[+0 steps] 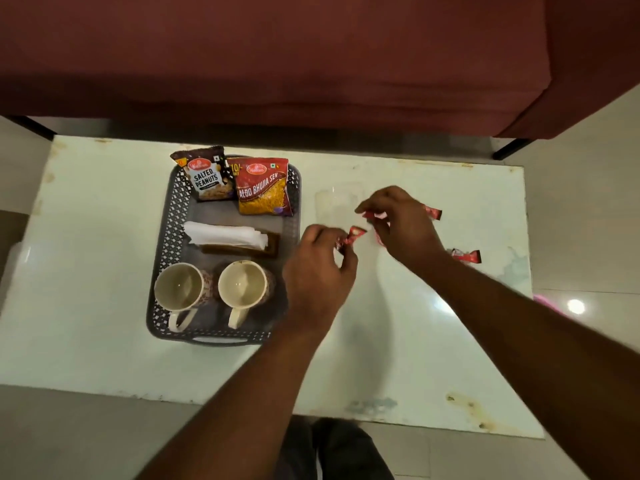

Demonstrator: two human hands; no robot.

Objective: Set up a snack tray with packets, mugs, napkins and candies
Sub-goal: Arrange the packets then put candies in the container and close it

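A grey lattice tray [173, 237] on the white table holds a salted peanuts packet [206, 176], a red aloo bhujia packet [263, 188], white napkins [225, 233] in a brown holder and two cream mugs [180, 287] [242, 284]. My left hand [318, 271] hovers just right of the tray, pinching a red candy [351, 236]. Further right, my right hand [398, 223] grips another red candy [372, 215] in its fingertips. Two more red candies [433, 212] [467, 255] lie on the table beyond my right hand.
The white table [415, 323] has worn, stained edges. A maroon sofa [277, 57] stands right behind it, with dark legs at both ends. My legs show below the table's near edge. Tiled floor surrounds the table.
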